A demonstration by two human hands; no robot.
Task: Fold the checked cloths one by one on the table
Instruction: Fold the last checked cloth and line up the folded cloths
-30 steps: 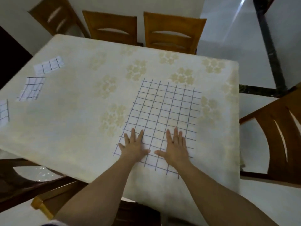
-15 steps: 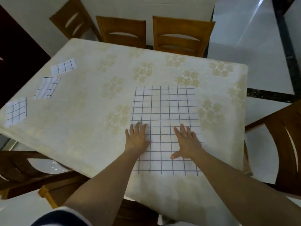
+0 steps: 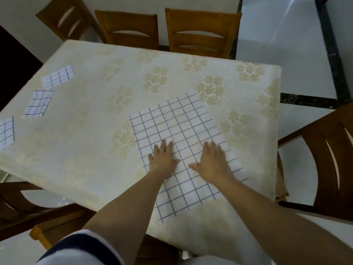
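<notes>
Biggest thing on my feed is the table [image 3: 86, 150]. It's covered edge to edge in a cream tablecloth with pale flower prints and sits at a slant in the head view. Wooden chairs ring it: the far chairs [image 3: 202, 33] in a row of three, the right chair [image 3: 324, 159], and a darker left chair [image 3: 24, 207] down at the near side. Off to the right there's glossy pale floor [image 3: 277, 44] with a dark stripe.

Toward the table's near right corner, the big checked cloth [image 3: 181, 131] lies spread out flat. It's white with a thin dark grid and turned a bit against the table edge. Its nearest corner comes close to the table's near edge; I can't tell if it hangs over.

Both hands are on that cloth, palms down. The left hand [image 3: 163, 159] is on the cloth's left part with fingers straight and slightly fanned, thumb out sideways. It's gripping nothing, just lying flat on the fabric. The right hand [image 3: 212, 161] is just beside it, same deal: fingers straight and close together, thumb pointing at the left hand, nothing pinched. The thumbs are near each other but not touching.

Well apart, along the table's left side, three small folded cloths lie in a loose line: the far folded cloth [image 3: 58, 76], the middle folded cloth [image 3: 38, 104], and the near folded cloth [image 3: 6, 133], which is cut off by the frame edge. A white sleeve [image 3: 82, 245] with a dark band shows at the bottom.
</notes>
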